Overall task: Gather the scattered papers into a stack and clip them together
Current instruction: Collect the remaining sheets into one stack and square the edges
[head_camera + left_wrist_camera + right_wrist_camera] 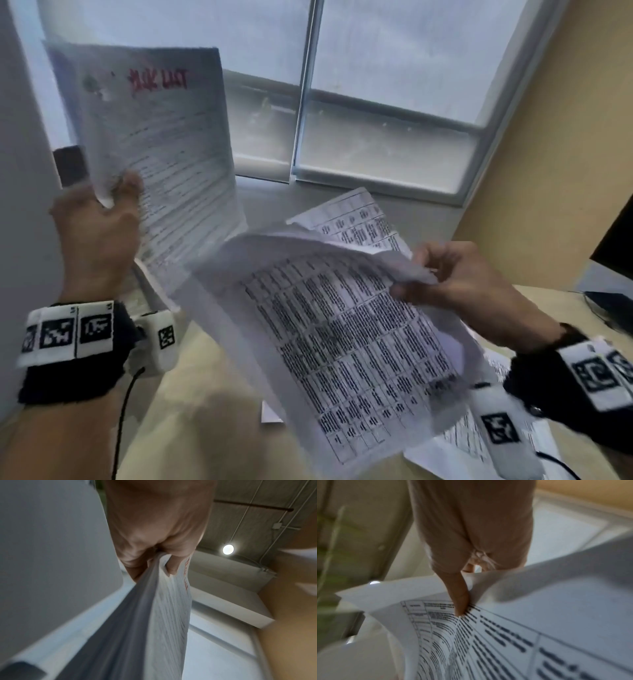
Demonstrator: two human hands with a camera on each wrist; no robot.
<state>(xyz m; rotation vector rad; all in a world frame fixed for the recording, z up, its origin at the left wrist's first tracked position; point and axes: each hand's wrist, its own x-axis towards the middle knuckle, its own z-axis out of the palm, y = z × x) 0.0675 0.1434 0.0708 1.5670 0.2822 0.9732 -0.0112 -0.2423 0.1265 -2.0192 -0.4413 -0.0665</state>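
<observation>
A red-scrawled sheaf (161, 137) is being pinched upright by the left hand (99, 226), fingers clamped on its edge. Table-printed sheets (335, 335) are being gripped by the right hand (459, 277) above the desk (205, 411). Print's too blurred to read. More papers (479, 442) are being half hidden underneath.

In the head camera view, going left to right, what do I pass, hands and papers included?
Left hand → sheet with red writing that it holds up → sheets printed with tables → right hand gripping their edge → dark monitor at the far right.
</observation>
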